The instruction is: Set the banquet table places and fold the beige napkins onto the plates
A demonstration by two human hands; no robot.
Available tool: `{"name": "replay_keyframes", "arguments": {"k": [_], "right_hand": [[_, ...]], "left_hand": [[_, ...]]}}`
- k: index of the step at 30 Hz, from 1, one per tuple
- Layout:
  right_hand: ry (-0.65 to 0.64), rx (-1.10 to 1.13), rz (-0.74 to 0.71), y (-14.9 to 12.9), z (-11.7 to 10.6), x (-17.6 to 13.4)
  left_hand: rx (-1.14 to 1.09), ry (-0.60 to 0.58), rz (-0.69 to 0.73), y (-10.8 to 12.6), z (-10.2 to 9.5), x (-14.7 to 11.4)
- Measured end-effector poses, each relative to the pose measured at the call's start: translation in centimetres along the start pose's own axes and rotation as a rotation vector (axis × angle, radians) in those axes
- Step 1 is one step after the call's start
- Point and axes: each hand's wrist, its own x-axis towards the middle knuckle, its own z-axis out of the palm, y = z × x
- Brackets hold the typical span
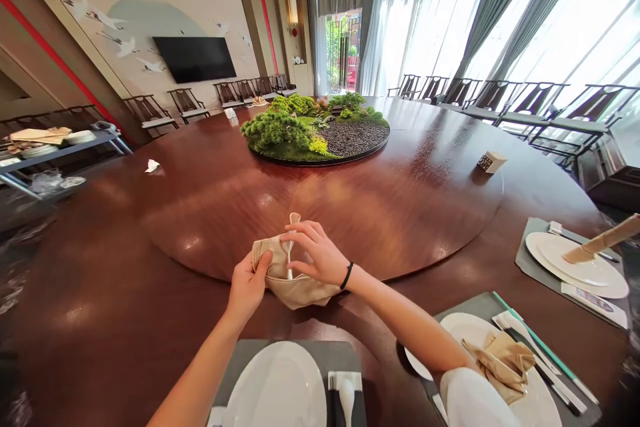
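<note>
A beige cloth napkin (305,290) is held up over the table in front of me, partly folded, with its lower part hanging loose. My left hand (250,283) pinches its left side between thumb and fingers. From the right, my right hand (320,253), with a black band at the wrist, has thumb and fingers around a narrow pale upright strip that seems to be a napkin fold. Below the hands lies a white plate (275,387) on a grey placemat (347,353). A white spoon (347,397) rests right of that plate.
Right of me, a place setting holds a plate with a folded napkin (505,363); another plate (543,253) bears a rolled napkin. A planted centrepiece (315,127) stands mid-table. A small box (491,162) sits at right, a trolley (65,147) with dishes at left.
</note>
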Motion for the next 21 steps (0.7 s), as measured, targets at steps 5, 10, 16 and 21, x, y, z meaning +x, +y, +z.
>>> {"name": "replay_keyframes", "arguments": {"k": [5,10,16,21], "right_hand": [[-0.003,-0.049,-0.103,-4.8,-0.3,6.6],[0.155,-0.03,-0.071,-11.1,0.7,11.6],[0.17,-0.139,-0.053,-18.9,1.5,15.3],[0.12,-0.277,-0.108,-22.7,2.3,16.8]], "left_hand": [[0.228,-0.212,0.369,7.6,-7.3,1.0],[0.12,0.017,0.535,11.1,-14.3,2.5],[0.285,-0.073,0.811,13.7,-21.0,2.3],[0.26,-0.137,0.805,15.5,-23.2,1.1]]}}
